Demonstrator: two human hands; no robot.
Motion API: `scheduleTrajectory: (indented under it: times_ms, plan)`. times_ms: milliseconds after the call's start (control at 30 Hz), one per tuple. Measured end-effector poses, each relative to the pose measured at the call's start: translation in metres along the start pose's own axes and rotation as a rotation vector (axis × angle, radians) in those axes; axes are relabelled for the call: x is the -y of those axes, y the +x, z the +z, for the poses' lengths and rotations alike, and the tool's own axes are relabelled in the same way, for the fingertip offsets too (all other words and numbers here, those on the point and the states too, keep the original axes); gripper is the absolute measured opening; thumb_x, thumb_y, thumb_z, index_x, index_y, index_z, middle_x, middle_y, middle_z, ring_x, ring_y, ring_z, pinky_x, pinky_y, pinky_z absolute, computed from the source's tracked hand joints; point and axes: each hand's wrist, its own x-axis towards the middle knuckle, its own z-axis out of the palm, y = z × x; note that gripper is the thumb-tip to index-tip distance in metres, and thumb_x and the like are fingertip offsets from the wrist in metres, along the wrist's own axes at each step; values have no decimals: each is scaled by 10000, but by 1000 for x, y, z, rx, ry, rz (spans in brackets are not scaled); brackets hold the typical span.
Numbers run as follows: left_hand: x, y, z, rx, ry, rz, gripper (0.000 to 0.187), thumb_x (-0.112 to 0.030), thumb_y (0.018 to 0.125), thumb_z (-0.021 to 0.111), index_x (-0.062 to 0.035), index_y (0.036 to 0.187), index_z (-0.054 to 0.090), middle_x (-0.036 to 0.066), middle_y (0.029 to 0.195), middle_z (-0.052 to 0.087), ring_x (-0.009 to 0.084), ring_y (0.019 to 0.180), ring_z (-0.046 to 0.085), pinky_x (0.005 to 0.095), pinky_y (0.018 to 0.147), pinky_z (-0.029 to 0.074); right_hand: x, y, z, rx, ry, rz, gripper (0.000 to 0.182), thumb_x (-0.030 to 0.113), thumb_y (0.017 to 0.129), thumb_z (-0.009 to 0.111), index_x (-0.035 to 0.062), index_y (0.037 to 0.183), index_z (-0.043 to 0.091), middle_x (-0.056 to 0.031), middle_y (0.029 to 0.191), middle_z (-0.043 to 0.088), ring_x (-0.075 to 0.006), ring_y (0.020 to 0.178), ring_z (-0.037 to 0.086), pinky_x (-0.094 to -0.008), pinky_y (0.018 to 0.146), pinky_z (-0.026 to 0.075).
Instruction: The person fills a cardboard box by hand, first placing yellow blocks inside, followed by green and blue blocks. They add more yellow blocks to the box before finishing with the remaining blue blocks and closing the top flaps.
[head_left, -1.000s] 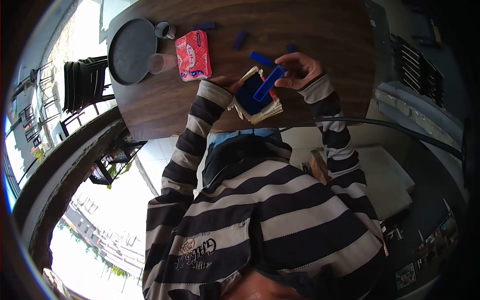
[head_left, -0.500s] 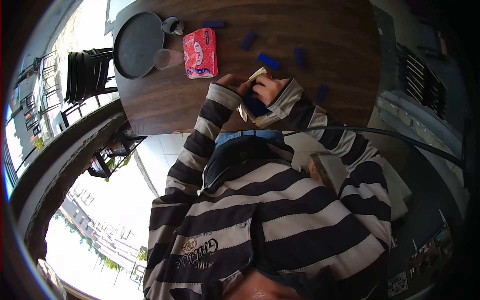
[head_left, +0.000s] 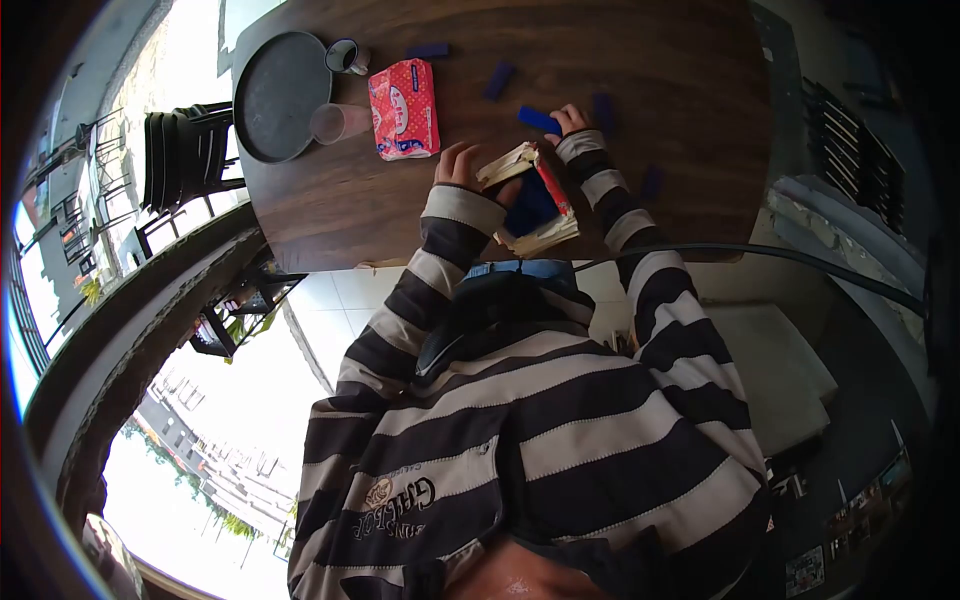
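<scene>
An open box (head_left: 551,187) with torn, pale edges, a red side and a dark blue inside is at the table's near edge. My left hand (head_left: 462,170) holds it by its left side, the thumb reaching into the opening. Beyond the box, my right hand (head_left: 571,121) has its fingers on the right end of a bright blue block (head_left: 539,121) on the table. A darker blue block (head_left: 602,110) lies just right of that hand.
Farther off are two blue blocks (head_left: 498,80) (head_left: 428,50), with another block (head_left: 652,182) at the right. A red-pink packet (head_left: 404,110), clear cup (head_left: 338,123), enamel mug (head_left: 346,56) and round dark tray (head_left: 281,97) stand left. A black cable (head_left: 760,248) crosses the near right.
My right hand has left the box and moved forward to the bright blue block. The box now shows its opening, held by my left hand alone. The view has shifted slightly.
</scene>
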Motion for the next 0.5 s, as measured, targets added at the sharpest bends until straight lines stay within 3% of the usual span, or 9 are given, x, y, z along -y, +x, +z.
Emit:
scheduleTrajectory:
  times_ms: [67, 133, 233, 267, 367, 467, 500]
  plan:
    - [-24, 0, -2, 3, 81, -45, 590, -305, 590, 703, -99, 1078, 443, 126, 1093, 439, 306, 995, 449, 409, 824, 372, -2, -6, -2, 52, 109, 91, 409, 166, 664, 674, 73, 1032, 521, -95, 866, 574, -287, 804, 551, -365, 687, 452]
    - [-35, -1, 4, 47, 173, -61, 683, -356, 559, 703, -116, 1126, 406, 112, 1142, 412, 302, 1032, 425, 430, 881, 321, 19, -2, -48, 120, 157, 187, 399, 199, 691, 672, 68, 1035, 517, -84, 872, 581, -245, 748, 566, -349, 647, 460]
    - [-40, 4, 11, 59, 224, -97, 686, -270, 559, 722, -95, 1140, 402, 142, 1119, 425, 335, 998, 455, 413, 816, 406, 54, 0, -115, 155, 1045, 623, 359, 202, 736, 661, 37, 1021, 516, -27, 768, 575, -121, 630, 539, -260, 575, 439]
    - [-31, 3, 18, 55, 121, -85, 667, -230, 565, 711, -95, 1143, 407, 143, 1115, 427, 331, 993, 460, 388, 829, 409, 61, -1, -142, 203, 1188, 608, 335, 192, 760, 650, 15, 1010, 515, 2, 726, 561, -43, 585, 479, -192, 535, 397]
    - [-28, 5, 16, 158, -1, -176, 660, -173, 551, 714, -87, 1133, 416, 153, 1104, 434, 324, 991, 468, 361, 837, 414, 85, -14, -210, 353, 1336, 401, 376, 221, 710, 700, 32, 992, 537, -10, 768, 577, -52, 582, 482, -193, 530, 396]
    - [-14, 6, 18, 247, -152, -186, 687, -112, 529, 718, -75, 1144, 414, 150, 1099, 434, 289, 1003, 471, 340, 851, 411, 121, -18, -249, 548, 1108, 225, 391, 259, 662, 738, 53, 944, 563, -21, 745, 589, -54, 554, 478, -197, 510, 396]
    - [-12, 8, 16, 271, -181, -104, 690, -100, 538, 715, -71, 1155, 407, 143, 1090, 449, 279, 985, 485, 329, 840, 418, 130, -15, -253, 570, 980, 191, 403, 277, 650, 744, 55, 935, 566, -18, 718, 589, -50, 540, 472, -196, 491, 382]
